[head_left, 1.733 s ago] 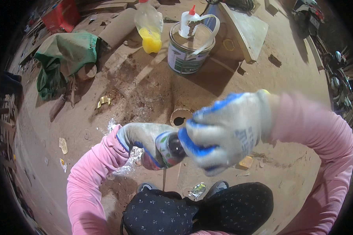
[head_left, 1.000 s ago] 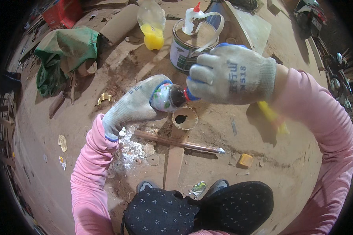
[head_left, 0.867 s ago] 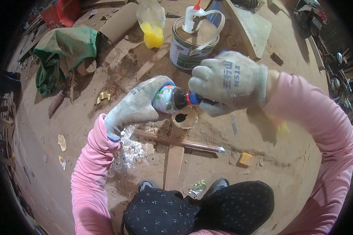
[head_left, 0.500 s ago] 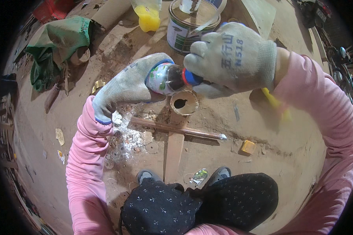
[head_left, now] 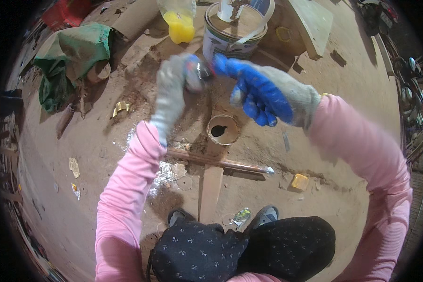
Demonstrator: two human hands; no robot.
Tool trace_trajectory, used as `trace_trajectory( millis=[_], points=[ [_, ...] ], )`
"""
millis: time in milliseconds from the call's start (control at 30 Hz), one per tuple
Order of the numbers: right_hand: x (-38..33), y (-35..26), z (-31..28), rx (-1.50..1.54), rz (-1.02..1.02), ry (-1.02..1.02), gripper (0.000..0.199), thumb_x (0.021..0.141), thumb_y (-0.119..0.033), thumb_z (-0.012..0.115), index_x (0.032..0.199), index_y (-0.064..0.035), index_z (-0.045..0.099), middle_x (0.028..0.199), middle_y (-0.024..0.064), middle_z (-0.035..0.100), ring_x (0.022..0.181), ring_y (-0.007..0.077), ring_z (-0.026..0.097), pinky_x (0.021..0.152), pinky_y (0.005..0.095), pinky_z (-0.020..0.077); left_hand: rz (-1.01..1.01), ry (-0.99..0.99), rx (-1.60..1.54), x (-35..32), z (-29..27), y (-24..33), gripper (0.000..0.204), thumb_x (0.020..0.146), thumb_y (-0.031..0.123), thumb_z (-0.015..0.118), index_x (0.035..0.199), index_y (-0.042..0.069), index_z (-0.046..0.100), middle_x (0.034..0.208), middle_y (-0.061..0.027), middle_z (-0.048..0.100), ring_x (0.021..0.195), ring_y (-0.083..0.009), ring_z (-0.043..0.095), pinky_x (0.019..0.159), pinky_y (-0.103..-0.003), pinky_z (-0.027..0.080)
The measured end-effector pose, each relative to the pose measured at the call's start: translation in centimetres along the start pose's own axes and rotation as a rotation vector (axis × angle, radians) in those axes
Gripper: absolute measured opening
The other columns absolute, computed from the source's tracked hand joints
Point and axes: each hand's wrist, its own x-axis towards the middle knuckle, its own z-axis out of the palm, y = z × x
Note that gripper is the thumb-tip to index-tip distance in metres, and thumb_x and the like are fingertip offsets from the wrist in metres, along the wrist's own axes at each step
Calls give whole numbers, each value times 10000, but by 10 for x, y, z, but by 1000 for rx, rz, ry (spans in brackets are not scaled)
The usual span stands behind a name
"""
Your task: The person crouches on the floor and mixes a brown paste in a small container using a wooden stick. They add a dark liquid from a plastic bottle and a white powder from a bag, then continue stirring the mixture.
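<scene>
My left hand [head_left: 170,89], in a grey glove with a blue palm, is wrapped round a small plastic bottle [head_left: 200,76] of dark liquid. The bottle is smeared by motion and mostly covered by the glove. At its right end, the fingertips of my right hand [head_left: 267,90] pinch at the cap; blue glove and blue cap blend there. The palm side of the right glove shows, its other fingers loosely curled. Below both hands, a round cup-like piece [head_left: 223,130] with a dark hole sits on a narrow wooden board [head_left: 210,192].
A copper-coloured rod [head_left: 239,165] crosses the board. Behind my hands stand a paint bucket [head_left: 230,44] and a clear container of yellow liquid [head_left: 180,28]. A yellow block [head_left: 300,182] lies right, a green cloth [head_left: 75,44] far left. White powder [head_left: 167,174] marks the ground.
Both hands and the bottle have moved up, away from me. My right hand has turned from showing its back to showing its blue palm. The bottle has become blurred.
</scene>
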Motion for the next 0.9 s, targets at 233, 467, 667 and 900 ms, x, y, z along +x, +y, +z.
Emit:
trace_trajectory(
  millis=[233, 467, 667, 900],
  points=[
    [-20, 62, -22, 328, 1, 27, 566, 1050, -576, 465, 1211, -67, 653, 790, 70, 701, 583, 145, 649, 519, 262, 530, -466, 193, -540, 64, 39, -91, 705, 778, 153, 904, 1349, 104, 494, 1238, -56, 604, 1120, -167, 599, 974, -344, 511],
    [-40, 155, -16, 228, -6, 163, 399, 1083, -351, 512, 1282, -16, 598, 921, 67, 674, 736, 122, 658, 670, 254, 562, -586, 143, -550, 43, 64, -124, 856, 769, 169, 907, 1451, 93, 395, 1337, -100, 552, 1185, -221, 574, 1016, -365, 494],
    [-26, 204, -11, 326, 0, 264, 403, 1047, -321, 598, 1321, -25, 595, 942, 61, 671, 773, 114, 629, 691, 262, 538, -628, 196, -281, 21, 50, -116, 1054, 730, 313, 938, 1526, 56, 296, 1419, -141, 460, 1278, -221, 497, 1055, -355, 458],
    [34, 220, 9, 25, -117, 268, 577, 1036, -353, 610, 1496, -35, 469, 1238, 119, 647, 990, 162, 631, 861, 305, 531, -718, -74, -712, -100, 20, 14, 576, 1061, 304, 571, 1567, 106, 382, 1561, -148, 382, 1427, -291, 398, 1163, -423, 373]
  ],
)
